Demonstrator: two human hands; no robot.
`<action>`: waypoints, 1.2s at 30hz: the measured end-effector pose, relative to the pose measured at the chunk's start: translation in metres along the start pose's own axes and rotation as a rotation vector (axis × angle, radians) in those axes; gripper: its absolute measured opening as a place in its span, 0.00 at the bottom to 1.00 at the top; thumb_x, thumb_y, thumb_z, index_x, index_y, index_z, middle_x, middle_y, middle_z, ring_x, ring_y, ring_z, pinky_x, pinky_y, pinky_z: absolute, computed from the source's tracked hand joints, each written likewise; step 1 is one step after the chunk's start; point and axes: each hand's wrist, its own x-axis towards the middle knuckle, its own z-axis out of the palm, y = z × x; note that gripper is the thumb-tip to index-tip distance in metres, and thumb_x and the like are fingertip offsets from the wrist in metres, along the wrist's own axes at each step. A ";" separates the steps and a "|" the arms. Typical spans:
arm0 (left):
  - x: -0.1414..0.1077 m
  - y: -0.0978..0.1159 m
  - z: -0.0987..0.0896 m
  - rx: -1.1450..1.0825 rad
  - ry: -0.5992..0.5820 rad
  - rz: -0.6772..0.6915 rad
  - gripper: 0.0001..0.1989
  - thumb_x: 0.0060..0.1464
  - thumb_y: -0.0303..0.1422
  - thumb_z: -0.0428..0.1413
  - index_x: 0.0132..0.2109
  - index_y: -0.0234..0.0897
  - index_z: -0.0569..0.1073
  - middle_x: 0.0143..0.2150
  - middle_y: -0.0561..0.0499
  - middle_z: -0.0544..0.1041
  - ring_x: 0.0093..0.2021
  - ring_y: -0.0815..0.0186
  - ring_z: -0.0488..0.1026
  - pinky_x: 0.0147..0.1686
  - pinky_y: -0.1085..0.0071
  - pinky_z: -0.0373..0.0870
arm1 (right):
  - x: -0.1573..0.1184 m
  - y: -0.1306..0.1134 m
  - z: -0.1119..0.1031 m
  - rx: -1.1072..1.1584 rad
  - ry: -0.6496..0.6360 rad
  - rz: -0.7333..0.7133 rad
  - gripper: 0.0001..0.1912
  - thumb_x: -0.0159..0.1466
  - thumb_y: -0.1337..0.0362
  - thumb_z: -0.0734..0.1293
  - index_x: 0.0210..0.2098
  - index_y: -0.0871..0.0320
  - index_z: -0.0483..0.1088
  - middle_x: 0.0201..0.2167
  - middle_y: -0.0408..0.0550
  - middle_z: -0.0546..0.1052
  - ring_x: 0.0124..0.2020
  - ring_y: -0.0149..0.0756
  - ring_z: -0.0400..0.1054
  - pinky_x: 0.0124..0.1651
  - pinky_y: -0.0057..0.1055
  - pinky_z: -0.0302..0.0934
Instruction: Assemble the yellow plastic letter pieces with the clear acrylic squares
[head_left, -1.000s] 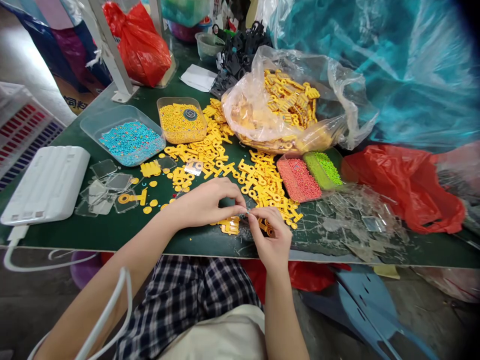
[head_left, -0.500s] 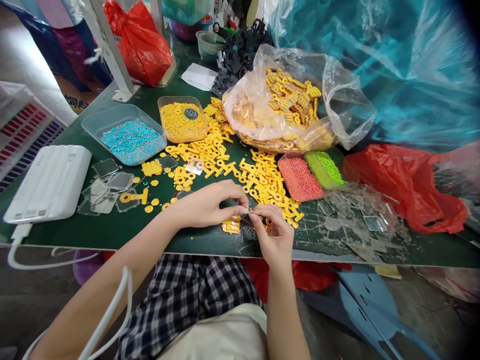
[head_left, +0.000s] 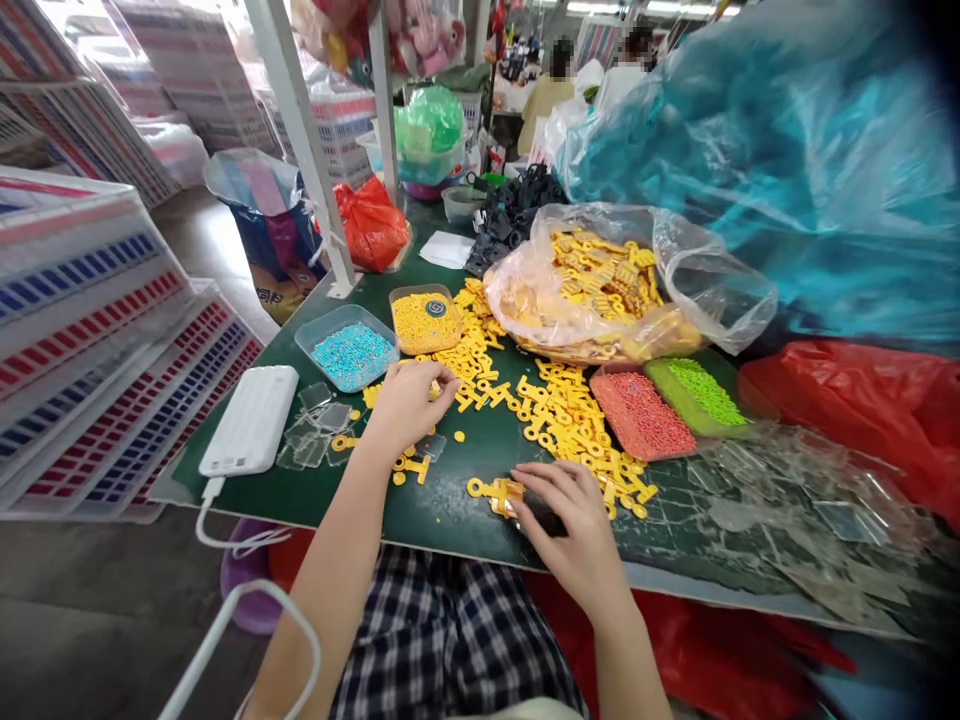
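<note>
My left hand (head_left: 411, 408) is over the near left edge of the scattered yellow plastic pieces (head_left: 577, 425). Its fingers are bent together, and what they hold, if anything, is hidden. On the dark green table, my right hand (head_left: 574, 515) has its thumb and fingers around the right end of a flat yellow piece (head_left: 504, 494). A yellow ring-ended piece (head_left: 477, 487) lies against the left side of that piece. Several clear square plates (head_left: 311, 430) lie left of my left hand, with a few loose yellow pieces (head_left: 412, 465) below it.
Tubs of blue beads (head_left: 352, 355), yellow beads (head_left: 426, 320), red beads (head_left: 645, 412) and green beads (head_left: 703, 392) stand around the yellow pieces. Behind is a clear bag (head_left: 517, 295) of yellow parts. A white power bank (head_left: 251, 420) sits left; clear plastic scraps (head_left: 787, 500) lie right.
My hands have parted: the left has moved left and away from me to the yellow pieces, the right down beside the flat yellow piece. The view has tilted up and turned left.
</note>
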 end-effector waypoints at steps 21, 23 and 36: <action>0.008 -0.014 -0.024 0.147 0.181 -0.300 0.11 0.64 0.33 0.49 0.47 0.41 0.76 0.48 0.48 0.81 0.51 0.58 0.75 0.51 0.61 0.64 | 0.016 0.007 0.034 -0.150 -0.088 -0.281 0.16 0.72 0.55 0.58 0.48 0.50 0.75 0.42 0.47 0.80 0.38 0.39 0.72 0.38 0.37 0.65; 0.017 -0.031 -0.044 0.174 0.223 -0.342 0.13 0.64 0.32 0.48 0.49 0.41 0.75 0.49 0.49 0.81 0.52 0.59 0.75 0.52 0.63 0.65 | 0.019 0.010 0.037 -0.180 -0.110 -0.276 0.19 0.73 0.55 0.55 0.46 0.49 0.76 0.42 0.47 0.80 0.40 0.39 0.72 0.39 0.37 0.65; 0.065 -0.116 -0.085 0.429 -0.085 -0.456 0.15 0.63 0.38 0.56 0.54 0.35 0.72 0.53 0.44 0.75 0.49 0.58 0.75 0.48 0.57 0.74 | 0.015 0.024 0.046 -0.090 -0.001 -0.048 0.23 0.70 0.46 0.58 0.52 0.53 0.72 0.47 0.51 0.79 0.47 0.46 0.68 0.49 0.45 0.64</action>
